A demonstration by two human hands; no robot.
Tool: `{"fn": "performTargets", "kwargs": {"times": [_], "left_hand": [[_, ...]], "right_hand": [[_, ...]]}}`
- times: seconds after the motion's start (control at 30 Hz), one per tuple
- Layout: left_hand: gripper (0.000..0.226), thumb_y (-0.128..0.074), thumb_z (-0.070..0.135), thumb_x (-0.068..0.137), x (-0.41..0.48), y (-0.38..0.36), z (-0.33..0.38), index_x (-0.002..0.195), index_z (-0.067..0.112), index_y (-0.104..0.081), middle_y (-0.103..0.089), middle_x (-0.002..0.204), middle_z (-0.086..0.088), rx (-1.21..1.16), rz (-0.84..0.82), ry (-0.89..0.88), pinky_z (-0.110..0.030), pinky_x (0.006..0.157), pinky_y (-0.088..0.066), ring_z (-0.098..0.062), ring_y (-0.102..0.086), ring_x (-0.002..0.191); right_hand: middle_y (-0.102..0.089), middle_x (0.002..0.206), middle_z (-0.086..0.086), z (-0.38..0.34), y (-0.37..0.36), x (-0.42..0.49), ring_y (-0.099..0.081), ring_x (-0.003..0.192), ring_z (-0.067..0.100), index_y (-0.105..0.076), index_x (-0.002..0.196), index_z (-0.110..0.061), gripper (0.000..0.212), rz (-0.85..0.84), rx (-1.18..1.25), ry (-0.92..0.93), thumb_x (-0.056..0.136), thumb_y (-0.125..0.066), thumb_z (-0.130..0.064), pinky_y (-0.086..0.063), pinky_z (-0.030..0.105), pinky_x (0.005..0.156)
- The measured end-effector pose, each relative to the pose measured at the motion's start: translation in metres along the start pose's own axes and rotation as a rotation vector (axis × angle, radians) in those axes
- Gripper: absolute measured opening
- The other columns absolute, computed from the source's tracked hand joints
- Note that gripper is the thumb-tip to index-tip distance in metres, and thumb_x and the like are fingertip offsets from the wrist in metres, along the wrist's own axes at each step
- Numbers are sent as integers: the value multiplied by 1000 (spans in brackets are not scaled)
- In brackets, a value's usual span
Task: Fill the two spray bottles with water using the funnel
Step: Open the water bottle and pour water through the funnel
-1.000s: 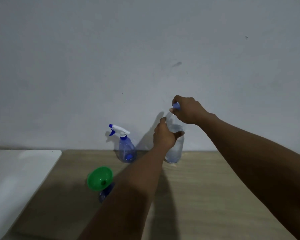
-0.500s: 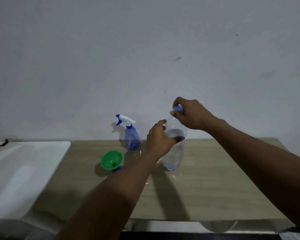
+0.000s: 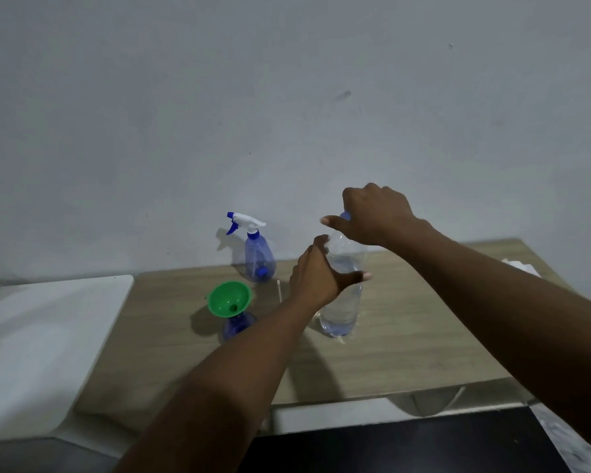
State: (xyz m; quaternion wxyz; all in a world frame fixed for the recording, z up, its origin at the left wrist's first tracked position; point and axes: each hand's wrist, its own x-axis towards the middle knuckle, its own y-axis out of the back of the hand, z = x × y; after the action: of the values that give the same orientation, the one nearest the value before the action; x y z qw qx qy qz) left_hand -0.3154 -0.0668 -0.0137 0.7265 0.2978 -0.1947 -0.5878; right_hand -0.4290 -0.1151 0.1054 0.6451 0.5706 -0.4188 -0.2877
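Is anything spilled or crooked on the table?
No spill shows. The funnel seems to lean a little in the near spray bottle, and a thin stick lies loose on the table by the far spray bottle. The left hand holds the water bottle upright; the right hand grips its cap.

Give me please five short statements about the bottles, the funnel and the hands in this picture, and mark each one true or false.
1. The green plastic funnel sits in the neck of a blue spray bottle without trigger head. True.
2. The left hand grips the body of the clear plastic water bottle. True.
3. The right hand hangs idle and open. False: it grips the water bottle's blue cap.
4. The other blue spray bottle, with a white trigger head, lies on its side. False: it stands upright near the wall.
5. Water is pouring into the funnel. False: the water bottle stands upright on the wooden table, beside the funnel.
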Motion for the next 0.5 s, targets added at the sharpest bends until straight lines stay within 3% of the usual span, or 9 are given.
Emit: {"fn": "performTargets", "kwargs": {"times": [0.1,0.23,0.33,0.4,0.5], "left_hand": [[105,-78,74,63,1,-2,0,147,30,-32,-56,141,1,18,26,3,-38,105,-44,-23,-55,128],[101,-79,72,65,-3,1,-4,145,29,-36,-60,136,1,2,42,-20,-39,104,-47,-25,-58,124],[98,-75,73,69,-4,-1,-2,146,29,-35,-60,138,1,45,45,-35,-38,102,-45,-25,-57,126],[99,-73,75,69,-3,-1,1,148,30,-33,-59,140,0,75,38,-29,-38,102,-45,-26,-56,127],[100,-73,75,69,-2,1,0,148,28,-32,-58,141,0,95,13,-27,-37,103,-44,-26,-56,127]], "right_hand": [[-50,89,5,-3,6,10,-50,81,26,-44,92,-15,38,-118,2,51,95,-54,-52,-40,35,70],[-61,103,6,9,12,9,-52,86,20,-48,104,-17,25,-332,240,172,95,-61,-36,-43,33,70],[-60,108,2,17,16,7,-54,93,22,-47,119,-21,45,-335,209,164,89,-64,-49,-45,35,78],[-56,96,1,17,16,7,-55,88,23,-49,108,-17,59,-272,73,76,84,-56,-70,-46,36,72],[-52,79,1,13,16,8,-51,79,22,-47,87,-14,44,-217,36,115,92,-56,-56,-35,30,59]]}}
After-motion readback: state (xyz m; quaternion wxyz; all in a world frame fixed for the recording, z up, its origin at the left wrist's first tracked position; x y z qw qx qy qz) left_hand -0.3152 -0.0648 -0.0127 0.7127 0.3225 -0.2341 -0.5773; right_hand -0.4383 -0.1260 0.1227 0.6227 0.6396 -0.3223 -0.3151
